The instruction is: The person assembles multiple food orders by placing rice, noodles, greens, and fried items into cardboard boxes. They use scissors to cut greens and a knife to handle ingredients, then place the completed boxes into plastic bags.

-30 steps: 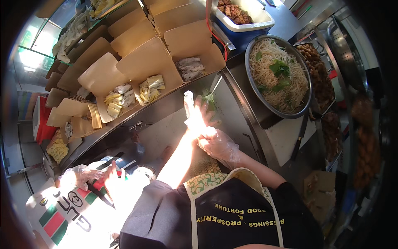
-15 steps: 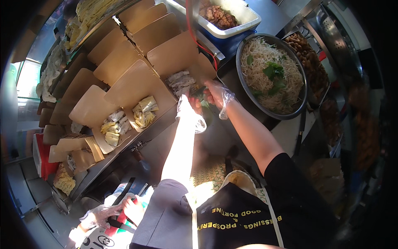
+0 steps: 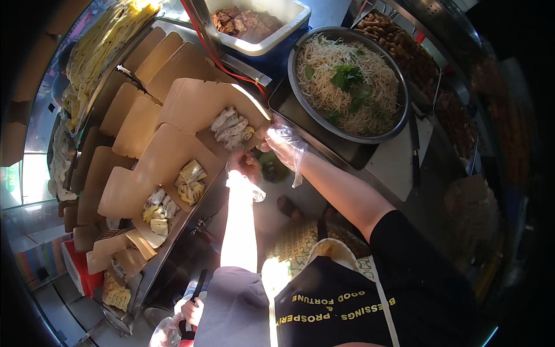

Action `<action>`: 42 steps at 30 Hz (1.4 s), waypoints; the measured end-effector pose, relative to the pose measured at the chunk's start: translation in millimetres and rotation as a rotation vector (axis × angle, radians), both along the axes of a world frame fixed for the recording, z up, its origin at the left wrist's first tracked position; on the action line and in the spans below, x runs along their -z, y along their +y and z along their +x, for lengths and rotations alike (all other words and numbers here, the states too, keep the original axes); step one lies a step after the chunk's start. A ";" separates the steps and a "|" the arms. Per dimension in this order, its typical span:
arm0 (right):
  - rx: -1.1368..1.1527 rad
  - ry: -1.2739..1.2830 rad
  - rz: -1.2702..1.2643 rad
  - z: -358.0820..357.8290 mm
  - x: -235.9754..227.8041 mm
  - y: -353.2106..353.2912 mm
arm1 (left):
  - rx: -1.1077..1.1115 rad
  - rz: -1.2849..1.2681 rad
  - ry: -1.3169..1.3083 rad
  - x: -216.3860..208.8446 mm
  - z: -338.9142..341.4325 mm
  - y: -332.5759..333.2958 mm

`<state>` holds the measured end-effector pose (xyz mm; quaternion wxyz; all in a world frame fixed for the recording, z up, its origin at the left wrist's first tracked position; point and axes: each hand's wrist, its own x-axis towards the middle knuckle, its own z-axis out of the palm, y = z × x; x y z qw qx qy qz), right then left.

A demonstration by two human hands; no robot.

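Both my hands wear thin clear plastic gloves. My left hand (image 3: pixel 245 166) is bunched at the counter's near edge, with a clump of green leaves (image 3: pixel 272 168) against it. My right hand (image 3: pixel 281 143) reaches to the near corner of an open brown cardboard box (image 3: pixel 191 104), its fingertips at the rim beside a row of sliced pale rolls (image 3: pixel 232 126). Whether those fingers pinch anything is hidden by the glove. Two more open boxes to the left hold cut rolls (image 3: pixel 189 180) and smaller pieces (image 3: pixel 156 209).
A big metal bowl of noodles with green herbs (image 3: pixel 347 81) sits to the right, and a white tub of browned meat (image 3: pixel 248 23) stands behind. Fried pieces fill a tray (image 3: pixel 404 46). Several empty boxes (image 3: pixel 133 121) line the counter. Another person's hand (image 3: pixel 193 312) shows below.
My view has shifted further over the counter. My right hand has gone from beside the left hand to the corner of the box with rolls. The left hand stays low by the edge.
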<state>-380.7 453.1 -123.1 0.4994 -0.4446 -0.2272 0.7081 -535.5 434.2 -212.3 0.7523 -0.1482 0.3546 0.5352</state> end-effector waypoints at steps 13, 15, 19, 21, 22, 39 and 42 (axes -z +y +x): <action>0.075 -0.151 0.126 170.9 -35.0 -213.4 | 0.651 1.118 1.366 -74.5 115.2 -158.7; 0.051 -0.193 0.107 219.1 -42.0 -262.0 | 0.689 1.408 1.632 -81.2 161.7 -183.8; 0.346 -0.240 0.032 310.9 -62.0 -363.4 | 0.847 0.326 0.034 -87.4 288.6 -194.2; 0.470 -0.296 -0.009 352.0 -62.4 -406.4 | 0.903 0.369 -0.160 -85.1 356.4 -198.9; 0.473 -0.359 -0.050 373.9 -58.5 -423.0 | 0.922 0.341 -0.143 -82.2 386.0 -199.5; 0.247 -1.584 -0.975 508.4 22.8 -595.0 | 1.227 0.272 0.009 -74.6 483.3 -176.4; 0.272 -1.625 -0.856 488.9 8.2 -597.3 | 1.063 0.894 0.740 -137.4 414.9 -121.0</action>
